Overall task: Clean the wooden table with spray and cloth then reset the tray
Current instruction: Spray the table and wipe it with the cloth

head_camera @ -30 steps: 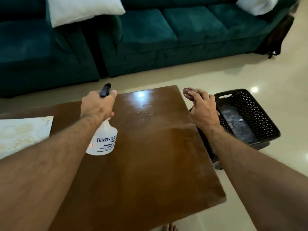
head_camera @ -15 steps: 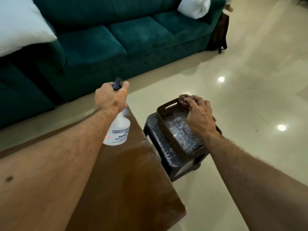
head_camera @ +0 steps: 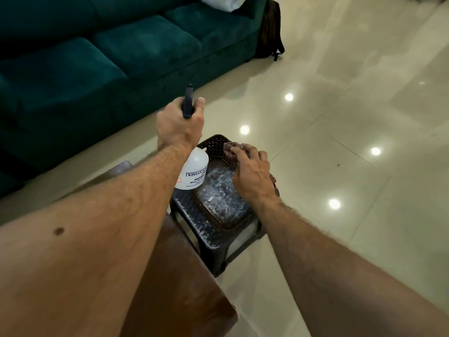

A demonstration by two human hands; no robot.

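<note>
Head view: looks down over both bare forearms, past a table corner to a stool on a tiled floor.
Left hand: fingers curled round the black trigger head of the spray bottle, thumb up beside the nozzle; it holds the bottle in the air.
Spray bottle: white translucent body with a printed label, hanging upright below the left hand, over the near-left edge of the tray.
Right hand: fingers curled over the cloth, gripping it at the far right rim of the tray.
Cloth: a reddish bunched rag, mostly hidden under the right hand; a bit shows past the fingertips, and a strip at the wrist side.
Tray: dark perforated plastic basket with low walls, sitting on the stool; its bottom looks glossy and mottled, and a small white scrap lies in it.
Stool: dark, speckled top, standing just beside the table's right edge.
Wooden table: brown top, only its right corner shows, largely behind the left forearm.
Surroundings: teal sofa beyond the table, a white cushion at its far end, a dark bag against the sofa's end, ceiling lights mirrored in the floor.
</note>
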